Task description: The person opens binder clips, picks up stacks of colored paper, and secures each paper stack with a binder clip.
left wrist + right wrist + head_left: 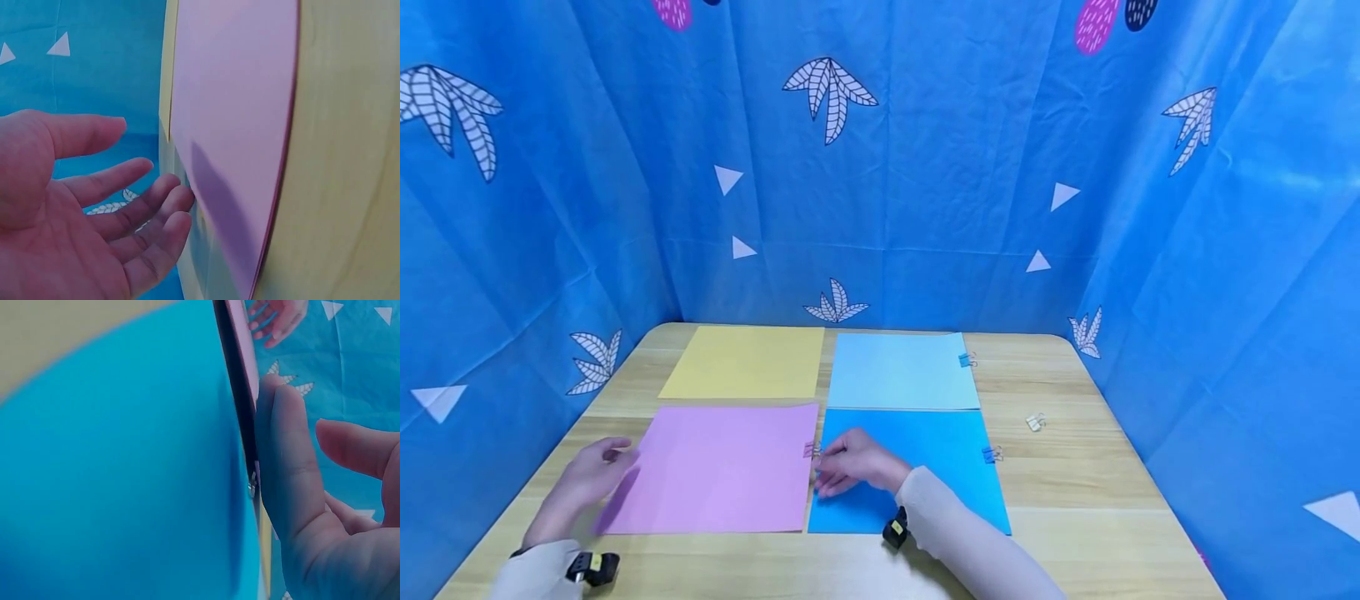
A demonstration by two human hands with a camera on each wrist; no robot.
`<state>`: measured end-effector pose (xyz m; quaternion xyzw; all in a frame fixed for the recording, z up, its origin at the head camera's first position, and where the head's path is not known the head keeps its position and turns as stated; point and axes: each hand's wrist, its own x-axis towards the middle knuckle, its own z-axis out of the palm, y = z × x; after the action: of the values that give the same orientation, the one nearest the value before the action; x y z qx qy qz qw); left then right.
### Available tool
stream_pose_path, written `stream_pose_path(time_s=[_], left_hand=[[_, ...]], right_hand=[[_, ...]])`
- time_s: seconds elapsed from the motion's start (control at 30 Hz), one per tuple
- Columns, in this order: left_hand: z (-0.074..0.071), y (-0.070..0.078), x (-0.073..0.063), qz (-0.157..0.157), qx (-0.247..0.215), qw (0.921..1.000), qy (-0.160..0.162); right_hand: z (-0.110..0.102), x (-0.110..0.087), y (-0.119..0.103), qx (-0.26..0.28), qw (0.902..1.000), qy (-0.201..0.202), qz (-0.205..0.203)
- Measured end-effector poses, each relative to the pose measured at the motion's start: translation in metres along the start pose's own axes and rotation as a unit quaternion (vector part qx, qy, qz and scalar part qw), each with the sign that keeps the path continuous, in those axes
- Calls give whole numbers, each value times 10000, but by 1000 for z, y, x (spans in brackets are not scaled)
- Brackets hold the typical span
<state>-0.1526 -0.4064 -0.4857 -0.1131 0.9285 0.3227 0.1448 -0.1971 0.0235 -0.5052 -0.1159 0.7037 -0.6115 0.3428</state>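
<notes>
A stack of pink paper (715,471) lies at the front left of the table, with a pink binder clip (808,450) on its right edge. My left hand (591,475) is beside the left edge of this stack, fingers slightly bent and holding nothing; the left wrist view shows its palm and spread thumb. At the stack's right edge, just by the pink clip, is my right hand (859,458), over the dark blue paper (917,433). Its fingers are extended along the edge and its thumb stands apart, as the right wrist view shows.
Yellow paper (745,361) lies at the back left and light blue paper (902,371) beside it, with a light blue clip (966,360) on its right edge. A blue clip (990,455) sits on the dark blue paper. One pale clip (1035,422) lies loose on the wooden table (1060,483).
</notes>
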Motion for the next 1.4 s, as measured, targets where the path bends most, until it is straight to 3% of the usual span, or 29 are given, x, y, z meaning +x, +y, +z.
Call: stream_pose_path(time_s=[0.23,0.37,0.47,0.6,0.67,0.77,0.87,1.1,1.23,1.4], left_hand=[[5,6,1,300,61,9994,137],[9,10,0,517,4,9985,149],[14,13,0,762,44,9969,178],[21,14,1,1006,197,9943,306],[24,12,2,1055,190,9937,322],[27,10,4,1138,140,9928,334],[27,9,5,1209,134,9920,335],[22,11,3,1116,178,9930,342],[18,15,5,1145,121,9929,304],[10,24,13,909,-133,9957,148]], right_hand=[[-12,6,-9,-64,9984,537,-137],[-18,13,-13,-793,9903,1064,-414],[-19,20,-16,-1967,9673,1439,-705],[-17,30,-22,-3359,9281,1241,-1021],[-16,34,-24,-3740,9163,947,-1071],[-16,39,-24,-4005,9089,709,-918],[-16,41,-21,-3961,9130,643,-738],[-20,41,-24,-3177,9420,822,-701],[-26,39,-27,-2950,9484,871,-774],[-31,45,-30,-2653,9547,1152,-699]])
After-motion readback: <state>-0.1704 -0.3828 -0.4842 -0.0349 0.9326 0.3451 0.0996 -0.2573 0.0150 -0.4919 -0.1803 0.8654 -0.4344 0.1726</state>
